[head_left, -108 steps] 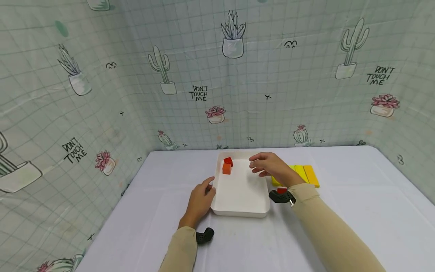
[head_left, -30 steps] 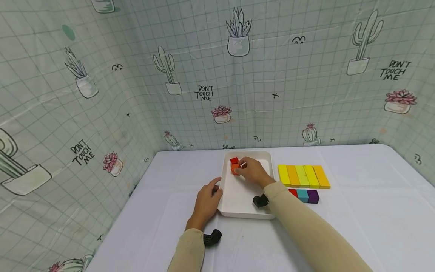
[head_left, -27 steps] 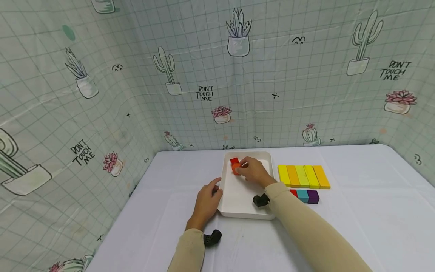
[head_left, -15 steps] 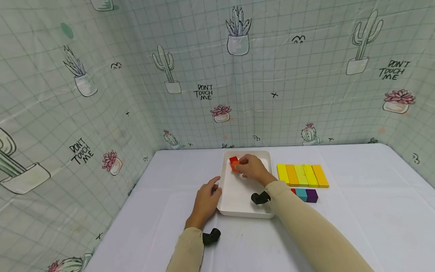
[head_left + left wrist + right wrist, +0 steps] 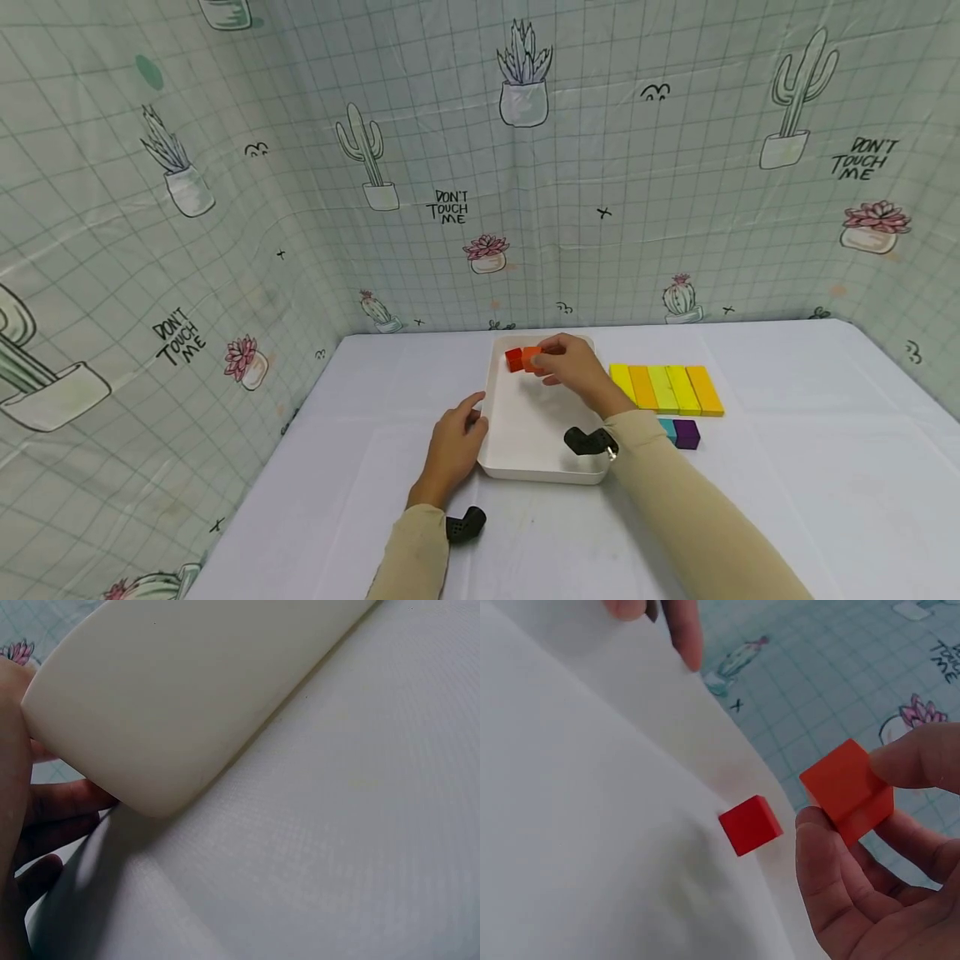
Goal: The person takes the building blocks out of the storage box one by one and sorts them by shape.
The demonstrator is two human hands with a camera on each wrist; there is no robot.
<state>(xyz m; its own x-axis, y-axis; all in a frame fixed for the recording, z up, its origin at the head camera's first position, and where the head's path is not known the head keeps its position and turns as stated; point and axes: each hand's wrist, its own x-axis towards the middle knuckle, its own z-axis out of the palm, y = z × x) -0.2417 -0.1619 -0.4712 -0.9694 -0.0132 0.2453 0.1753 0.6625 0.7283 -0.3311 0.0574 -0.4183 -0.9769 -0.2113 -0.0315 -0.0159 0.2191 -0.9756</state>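
Note:
My right hand [image 5: 576, 371] pinches an orange cube [image 5: 532, 359] between thumb and fingertips, over the far part of a white tray [image 5: 536, 477]. Just left of it, a red cube [image 5: 513, 360] lies in the tray near its far left corner. In the right wrist view the orange cube [image 5: 847, 787] is apart from the red cube [image 5: 751, 825] and looks raised. My left hand [image 5: 452, 442] rests against the tray's left side, fingers loosely extended. In the left wrist view its fingers [image 5: 71, 801] touch the tray's outer wall [image 5: 172, 712].
Right of the tray lies a row of several yellow and amber blocks [image 5: 663, 389]. In front of that row, a purple cube [image 5: 686, 434] and a teal cube [image 5: 667, 429] are partly hidden by my right sleeve. A patterned cloth [image 5: 570, 167] hangs behind the table.
My right hand, empty in the earliest frame, has taken hold of the orange cube. The cube has moved from in front of the red one to its right. My left hand stays put.

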